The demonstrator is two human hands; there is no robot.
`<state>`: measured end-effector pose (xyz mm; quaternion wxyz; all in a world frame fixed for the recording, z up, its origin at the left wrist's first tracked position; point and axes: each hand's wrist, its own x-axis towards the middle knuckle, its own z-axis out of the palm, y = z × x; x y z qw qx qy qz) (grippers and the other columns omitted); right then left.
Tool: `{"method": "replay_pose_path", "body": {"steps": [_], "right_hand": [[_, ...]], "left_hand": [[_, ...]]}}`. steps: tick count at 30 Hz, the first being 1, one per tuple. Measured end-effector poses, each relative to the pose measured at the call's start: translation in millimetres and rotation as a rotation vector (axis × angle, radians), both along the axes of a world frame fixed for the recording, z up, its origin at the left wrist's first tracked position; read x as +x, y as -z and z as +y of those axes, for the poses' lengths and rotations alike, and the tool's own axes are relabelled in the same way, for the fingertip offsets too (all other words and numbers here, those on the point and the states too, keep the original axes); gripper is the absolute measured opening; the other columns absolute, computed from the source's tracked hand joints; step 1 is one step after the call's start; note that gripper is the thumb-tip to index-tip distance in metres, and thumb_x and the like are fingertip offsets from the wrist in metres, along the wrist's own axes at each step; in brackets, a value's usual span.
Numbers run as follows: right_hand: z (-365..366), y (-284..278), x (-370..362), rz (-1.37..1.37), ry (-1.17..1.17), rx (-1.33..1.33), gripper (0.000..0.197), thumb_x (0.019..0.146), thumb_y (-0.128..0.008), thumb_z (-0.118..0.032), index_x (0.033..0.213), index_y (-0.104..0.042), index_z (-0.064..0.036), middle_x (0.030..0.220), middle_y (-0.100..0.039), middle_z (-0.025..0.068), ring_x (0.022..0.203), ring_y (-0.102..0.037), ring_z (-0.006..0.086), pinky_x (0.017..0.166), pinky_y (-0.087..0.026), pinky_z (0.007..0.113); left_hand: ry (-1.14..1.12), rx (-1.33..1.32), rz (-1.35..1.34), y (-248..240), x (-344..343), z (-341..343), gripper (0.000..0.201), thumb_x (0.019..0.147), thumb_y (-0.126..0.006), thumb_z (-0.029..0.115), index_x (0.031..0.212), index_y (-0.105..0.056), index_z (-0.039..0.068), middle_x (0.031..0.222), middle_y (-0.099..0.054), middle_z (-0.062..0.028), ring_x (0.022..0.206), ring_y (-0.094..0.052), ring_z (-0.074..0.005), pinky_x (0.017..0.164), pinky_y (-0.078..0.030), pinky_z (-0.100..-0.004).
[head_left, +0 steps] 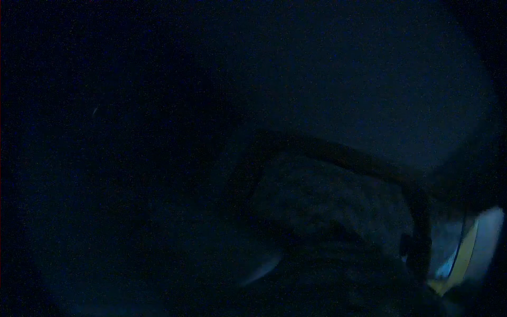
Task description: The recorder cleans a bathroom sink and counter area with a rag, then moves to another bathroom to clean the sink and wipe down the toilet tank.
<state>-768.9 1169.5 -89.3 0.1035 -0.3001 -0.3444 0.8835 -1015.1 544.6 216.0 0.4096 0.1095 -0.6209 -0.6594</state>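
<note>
Nearly everything is too dark to make out, and neither of my hands can be picked out. A dark, frame-like band point(348, 157) bends around a dim grey, mottled surface point(327, 198) right of the middle. Below it lies a dark, rounded shape point(338, 269), perhaps cloth; its kind does not show. Beside that shape a thin pale sliver point(263, 270) catches some light. Whether either hand touches any of these is hidden by the dark.
A broad, smooth bluish-dark surface point(364, 79) fills the upper right. At the lower right edge, light falls on a yellowish strip point(465, 256) with a pale patch point(490, 238) beside it. The left side is almost black.
</note>
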Motion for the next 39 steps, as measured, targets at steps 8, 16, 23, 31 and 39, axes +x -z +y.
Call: {"method": "replay_pose_path", "body": {"steps": [8, 16, 23, 31, 39], "right_hand": [[87, -32, 89, 0.131, 0.171, 0.087, 0.041, 0.085, -0.049, -0.029, 0.119, -0.045, -0.0056, 0.105, -0.057, 0.0099, 0.094, -0.054, 0.0256, 0.081, -0.044, 0.036], [141, -50, 272, 0.12, 0.62, 0.166, 0.041, 0.085, -0.049, -0.028, 0.119, -0.045, -0.0052, 0.102, -0.058, 0.0103, 0.09, -0.056, 0.0255, 0.078, -0.046, 0.035], [221, -42, 332, 0.151, 0.842, 0.148, 0.04, 0.085, -0.049, -0.028, 0.118, -0.045, -0.0049, 0.099, -0.059, 0.0106, 0.086, -0.058, 0.0254, 0.076, -0.047, 0.034], [364, 32, 409, -0.068, 1.138, 0.78, 0.032, 0.089, -0.04, -0.021, 0.113, -0.046, -0.0019, 0.093, -0.06, 0.0133, 0.08, -0.06, 0.0251, 0.071, -0.05, 0.031], [486, -68, 485, 0.154, 1.665, 0.332, 0.033, 0.091, -0.035, -0.021, 0.115, -0.046, -0.001, 0.096, -0.058, 0.0131, 0.082, -0.058, 0.0227, 0.072, -0.05, 0.035]], "left_hand": [[1.001, -0.354, -0.47, 163, -55, 408, 0.06, 0.08, -0.045, 0.012, 0.132, -0.016, 0.018, 0.116, -0.043, -0.0165, 0.098, -0.051, -0.0245, 0.08, -0.046, -0.038], [1.615, -0.699, -0.689, 242, 71, 691, 0.056, 0.082, -0.044, 0.019, 0.132, -0.02, 0.017, 0.119, -0.042, -0.0153, 0.102, -0.049, -0.0246, 0.082, -0.045, -0.0388], [1.796, -0.867, -0.764, 267, 116, 844, 0.054, 0.083, -0.044, 0.024, 0.132, -0.023, 0.017, 0.121, -0.041, -0.0143, 0.106, -0.047, -0.0246, 0.084, -0.044, -0.0396], [1.856, -0.978, -0.891, 310, 137, 1011, 0.052, 0.085, -0.044, 0.03, 0.132, -0.026, 0.016, 0.124, -0.04, -0.0131, 0.11, -0.044, -0.0247, 0.086, -0.043, -0.0404], [2.273, -1.138, -0.795, 298, 246, 1256, 0.052, 0.087, -0.044, 0.036, 0.131, -0.03, 0.015, 0.127, -0.039, -0.0119, 0.115, -0.041, -0.0248, 0.087, -0.041, -0.0413]]}}
